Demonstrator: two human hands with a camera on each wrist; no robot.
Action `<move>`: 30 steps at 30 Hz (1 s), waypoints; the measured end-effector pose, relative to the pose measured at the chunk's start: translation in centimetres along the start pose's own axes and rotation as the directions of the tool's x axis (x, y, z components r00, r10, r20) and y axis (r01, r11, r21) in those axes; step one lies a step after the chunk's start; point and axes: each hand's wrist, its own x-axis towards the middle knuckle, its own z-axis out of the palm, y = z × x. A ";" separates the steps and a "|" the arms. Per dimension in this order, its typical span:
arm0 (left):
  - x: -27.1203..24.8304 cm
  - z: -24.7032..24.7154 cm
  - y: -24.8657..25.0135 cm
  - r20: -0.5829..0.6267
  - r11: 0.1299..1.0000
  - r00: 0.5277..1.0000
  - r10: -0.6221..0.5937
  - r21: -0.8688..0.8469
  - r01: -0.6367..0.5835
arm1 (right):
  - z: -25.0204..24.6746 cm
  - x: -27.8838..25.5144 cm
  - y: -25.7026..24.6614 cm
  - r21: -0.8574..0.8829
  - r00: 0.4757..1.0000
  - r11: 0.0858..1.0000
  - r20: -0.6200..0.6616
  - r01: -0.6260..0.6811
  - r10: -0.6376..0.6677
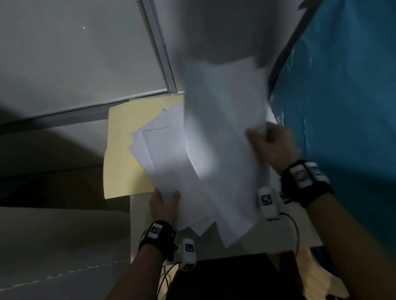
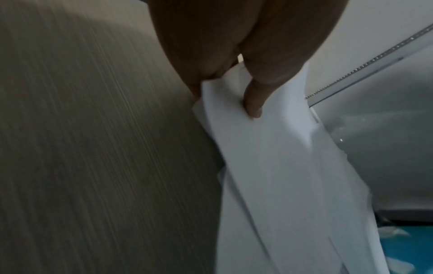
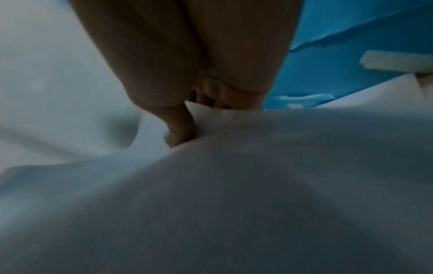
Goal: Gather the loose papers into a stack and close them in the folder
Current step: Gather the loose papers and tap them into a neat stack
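Head view: white papers [image 1: 167, 151], several and too blurred to count, fanned over one open yellow folder [image 1: 122, 154], long edges running away; pinched at near edge by left hand [image 1: 165, 203], right hand [image 1: 274, 148] clutching raised sheets [image 1: 227, 111].

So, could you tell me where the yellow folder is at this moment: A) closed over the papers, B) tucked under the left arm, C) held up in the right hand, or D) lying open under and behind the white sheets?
D: the yellow folder lies flat and open, while the left hand and the right hand each grip white papers above it.
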 end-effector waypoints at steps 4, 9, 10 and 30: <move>-0.1 -0.1 -0.2 -0.131 0.999 0.991 -0.034 0.029 0.038 | 7.4 -0.6 5.2 -0.271 0.944 0.956 0.271 -0.112 0.187; -1.2 -0.6 1.9 -0.361 0.984 0.931 0.057 0.176 0.008 | 10.0 -1.7 8.9 -0.235 0.904 0.921 0.227 -0.310 0.362; -1.5 -0.6 2.5 -0.364 0.980 0.924 0.116 0.193 -0.047 | 9.6 -1.7 9.4 -0.205 0.895 0.909 0.192 -0.364 0.402; -6.5 -7.2 21.8 -0.004 0.747 0.757 0.654 -0.155 -0.646 | 3.1 -1.0 12.7 -0.017 0.924 0.927 0.069 -0.375 0.376</move>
